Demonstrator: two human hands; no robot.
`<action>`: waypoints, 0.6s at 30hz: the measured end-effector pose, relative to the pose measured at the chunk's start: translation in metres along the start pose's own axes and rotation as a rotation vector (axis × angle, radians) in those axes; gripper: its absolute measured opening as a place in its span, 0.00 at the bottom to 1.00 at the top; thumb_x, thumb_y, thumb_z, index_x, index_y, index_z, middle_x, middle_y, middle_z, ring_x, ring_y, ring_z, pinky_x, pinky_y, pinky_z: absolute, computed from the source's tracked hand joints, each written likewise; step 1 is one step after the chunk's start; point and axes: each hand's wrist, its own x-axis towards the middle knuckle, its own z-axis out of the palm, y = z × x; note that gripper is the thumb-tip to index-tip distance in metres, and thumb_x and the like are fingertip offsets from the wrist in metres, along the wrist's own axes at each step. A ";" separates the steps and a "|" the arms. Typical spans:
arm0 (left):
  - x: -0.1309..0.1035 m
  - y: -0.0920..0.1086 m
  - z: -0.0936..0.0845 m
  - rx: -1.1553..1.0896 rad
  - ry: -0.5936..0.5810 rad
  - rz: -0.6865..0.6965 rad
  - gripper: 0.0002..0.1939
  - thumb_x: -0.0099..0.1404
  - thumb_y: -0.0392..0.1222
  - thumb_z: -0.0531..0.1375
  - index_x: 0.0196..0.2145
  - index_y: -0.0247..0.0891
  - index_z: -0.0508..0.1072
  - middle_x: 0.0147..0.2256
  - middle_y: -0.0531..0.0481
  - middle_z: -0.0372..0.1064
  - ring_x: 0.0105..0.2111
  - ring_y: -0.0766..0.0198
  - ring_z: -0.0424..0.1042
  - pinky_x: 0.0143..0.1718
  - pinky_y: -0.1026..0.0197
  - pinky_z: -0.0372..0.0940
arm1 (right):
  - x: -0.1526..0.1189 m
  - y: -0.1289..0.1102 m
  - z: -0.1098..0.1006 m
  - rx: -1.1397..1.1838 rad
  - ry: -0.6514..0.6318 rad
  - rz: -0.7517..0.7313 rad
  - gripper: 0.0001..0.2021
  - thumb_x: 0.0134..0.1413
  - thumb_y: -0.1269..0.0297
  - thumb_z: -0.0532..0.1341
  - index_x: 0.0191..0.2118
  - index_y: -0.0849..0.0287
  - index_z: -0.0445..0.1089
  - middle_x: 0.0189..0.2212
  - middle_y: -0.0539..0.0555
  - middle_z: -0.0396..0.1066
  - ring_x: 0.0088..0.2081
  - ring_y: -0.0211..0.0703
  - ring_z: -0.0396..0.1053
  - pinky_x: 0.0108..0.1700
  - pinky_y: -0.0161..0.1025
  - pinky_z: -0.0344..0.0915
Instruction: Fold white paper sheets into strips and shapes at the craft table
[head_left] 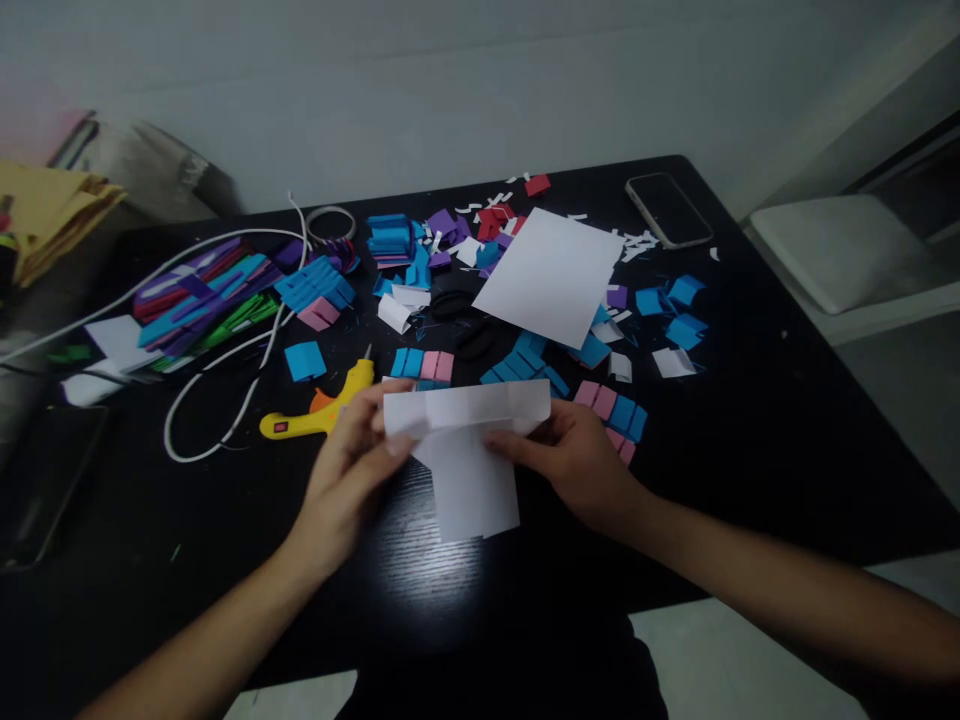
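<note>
A folded piece of white paper point(474, 480) is held up between my two hands, just above the near part of the black table. Its top is a wide band, and a narrower part hangs down from it. My left hand point(352, 455) pinches the left end of the band, thumb in front. At the right end, my right hand point(581, 460) grips the paper, its thumb pressed on the front below the band. A yellow glue gun point(349, 392) lies just beyond my left hand. Pink and blue folded paper pieces point(611, 410) lie beside my right hand.
A white paper sheet point(559, 270) lies over scraps and partly over black-handled scissors point(472, 340). Bundled coloured strips point(202, 300) and a looped white cable point(176, 400) are at the left. One phone point(667, 210) lies far right, and a dark flat device point(49, 480) lies left.
</note>
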 end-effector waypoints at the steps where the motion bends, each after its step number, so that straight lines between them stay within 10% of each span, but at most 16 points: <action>1: -0.001 -0.001 0.004 0.024 -0.022 -0.084 0.19 0.64 0.48 0.69 0.51 0.40 0.78 0.44 0.43 0.81 0.42 0.54 0.81 0.42 0.56 0.77 | 0.000 0.000 0.001 -0.009 0.003 0.004 0.18 0.45 0.56 0.78 0.42 0.54 0.80 0.41 0.54 0.83 0.45 0.51 0.81 0.50 0.50 0.79; 18: -0.001 0.006 0.015 0.282 0.113 -0.064 0.05 0.57 0.41 0.72 0.27 0.40 0.83 0.24 0.51 0.80 0.23 0.63 0.77 0.25 0.64 0.73 | 0.001 0.005 0.001 0.005 -0.012 0.004 0.16 0.47 0.59 0.78 0.42 0.54 0.81 0.40 0.53 0.83 0.44 0.48 0.81 0.47 0.46 0.80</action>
